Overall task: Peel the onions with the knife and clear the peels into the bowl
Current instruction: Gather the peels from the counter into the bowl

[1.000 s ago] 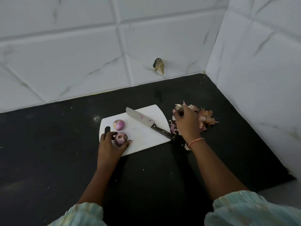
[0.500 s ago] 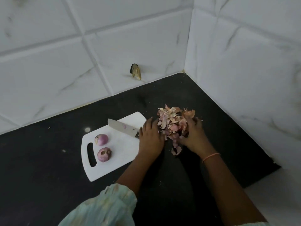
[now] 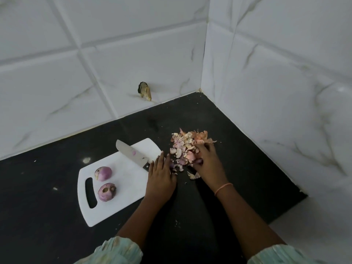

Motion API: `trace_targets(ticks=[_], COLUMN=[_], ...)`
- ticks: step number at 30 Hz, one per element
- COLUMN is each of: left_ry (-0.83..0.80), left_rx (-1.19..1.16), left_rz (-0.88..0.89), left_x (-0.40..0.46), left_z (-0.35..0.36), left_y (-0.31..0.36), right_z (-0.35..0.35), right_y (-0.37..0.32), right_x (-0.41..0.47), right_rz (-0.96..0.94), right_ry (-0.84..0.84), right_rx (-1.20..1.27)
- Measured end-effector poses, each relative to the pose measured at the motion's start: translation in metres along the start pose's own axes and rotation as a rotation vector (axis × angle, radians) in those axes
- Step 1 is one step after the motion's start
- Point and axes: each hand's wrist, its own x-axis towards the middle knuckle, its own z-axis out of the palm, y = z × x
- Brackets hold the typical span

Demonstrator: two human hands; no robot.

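Note:
Two peeled purple onions (image 3: 103,173) (image 3: 107,191) lie on the white cutting board (image 3: 125,189). The knife (image 3: 131,155) rests across the board's far corner, its handle hidden under my left hand. A pile of onion peels (image 3: 183,144) lies on the black counter right of the board. My left hand (image 3: 161,178) lies palm down with straight fingers against the pile's left side. My right hand (image 3: 208,161) is cupped over the pile's near right side, fingers curled into the peels. No bowl is in view.
The black counter (image 3: 47,206) ends in a corner of white marble-tiled walls at the back and right. A small brown chipped spot (image 3: 144,90) marks the back wall. A few stray peel bits (image 3: 194,175) lie near my right wrist.
My left hand left the near onion and crossed to the peel pile. Both hands drew the peels into a tighter heap; since half a second ago the left hand has flattened beside it.

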Motion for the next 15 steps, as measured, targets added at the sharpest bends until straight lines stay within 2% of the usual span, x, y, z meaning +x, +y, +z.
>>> trace_targets(ticks=[5, 7, 11, 15], left_ry=[-0.038, -0.046, 0.031, -0.074], left_rx=[-0.003, -0.028, -0.2, -0.204], left_rz=[0.044, 0.049, -0.027, 0.1], left_x=[-0.011, -0.016, -0.004, 0.035], left_z=[-0.005, -0.01, -0.024, -0.033], left_y=[-0.002, -0.004, 0.001, 0.019], right_z=[0.003, 0.007, 0.015, 0.014], right_y=[-0.008, -0.008, -0.006, -0.001], right_x=[0.01, 0.012, 0.013, 0.012], right_rz=[0.058, 0.045, -0.067, -0.056], right_ry=[-0.043, -0.078, -0.073, 0.071], right_rx=[-0.329, -0.371, -0.268, -0.052])
